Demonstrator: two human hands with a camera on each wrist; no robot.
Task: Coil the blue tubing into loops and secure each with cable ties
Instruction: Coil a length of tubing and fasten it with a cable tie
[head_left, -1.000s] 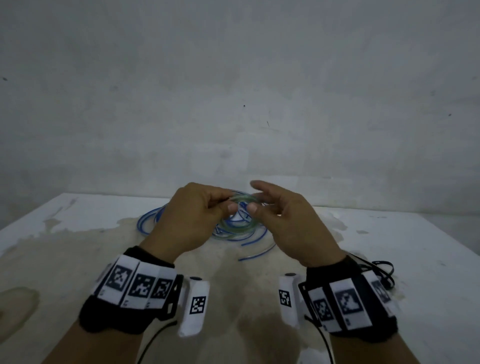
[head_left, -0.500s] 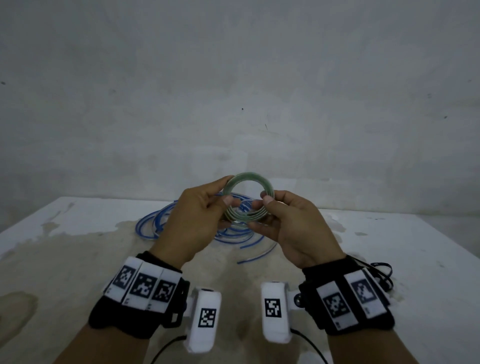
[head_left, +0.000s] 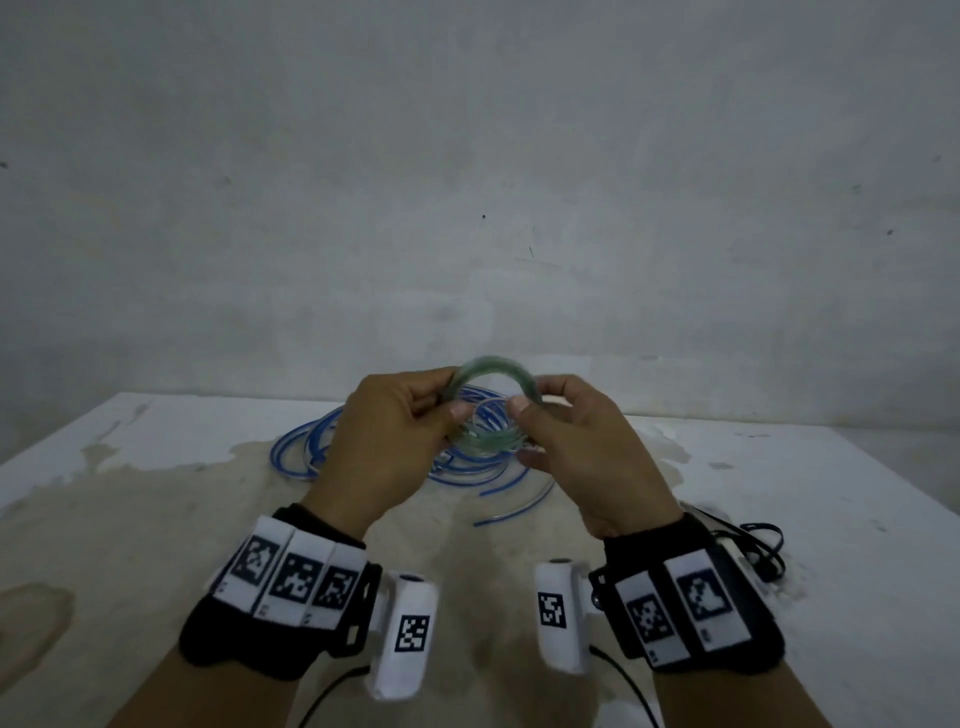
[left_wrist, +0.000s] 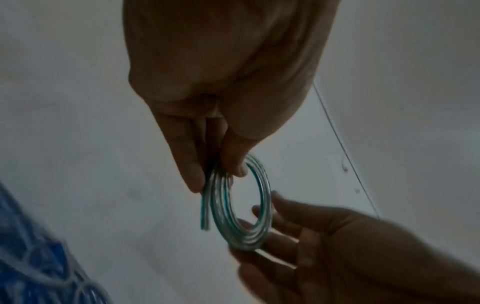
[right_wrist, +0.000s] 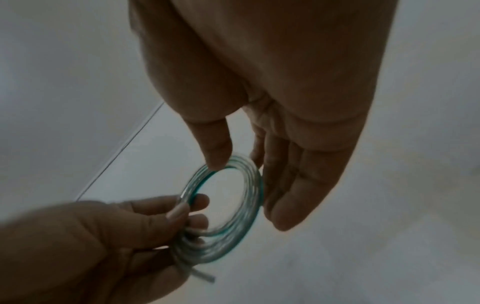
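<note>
A small coil of clear, green-tinted tubing (head_left: 492, 366) is held upright in the air between both hands, above the table. My left hand (head_left: 451, 408) pinches its left side between thumb and fingers; in the left wrist view the coil (left_wrist: 265, 197) hangs below that pinch, with a short free end pointing down. My right hand (head_left: 523, 410) pinches the coil's right side, thumb in front and fingers behind, as the right wrist view shows on the coil (right_wrist: 255, 185). A loose pile of blue tubing (head_left: 311, 441) lies on the table behind the hands. No cable tie is visible.
The white table (head_left: 156, 467) is stained beige in the middle. A black cable (head_left: 758, 545) lies near my right wrist. A plain grey wall stands behind the table's far edge.
The small coil has been lifted from low between the hands and turned upright. Both hands rose slightly and keep pinching it on either side.
</note>
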